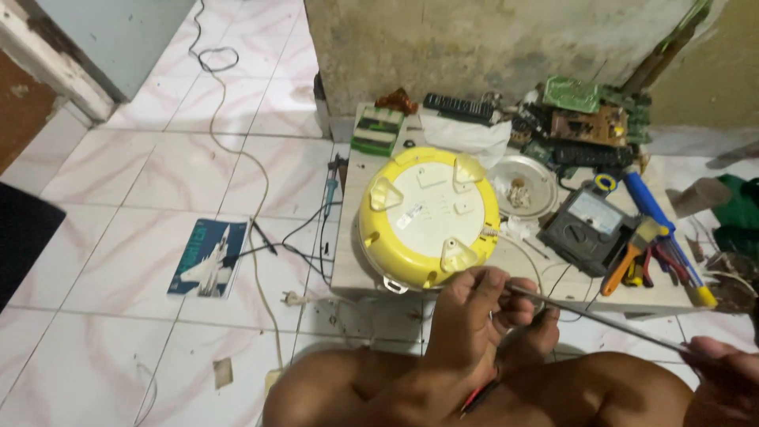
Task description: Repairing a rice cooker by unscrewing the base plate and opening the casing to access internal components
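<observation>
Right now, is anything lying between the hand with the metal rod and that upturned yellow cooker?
Nothing visible does. The left hand pinches the rod just below the cooker, and only the bare edge of the low table lies between them. The meter and the screwdrivers sit off to the right, clear of that gap.

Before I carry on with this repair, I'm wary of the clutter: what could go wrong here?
The yellow appliance sits upside down near the low table's front edge; a nudge could tip it off. The long thin rod runs between the left hand and right hand, so a swing might sweep the meter or the hand tools. Loose cords on the floor could snag.
</observation>
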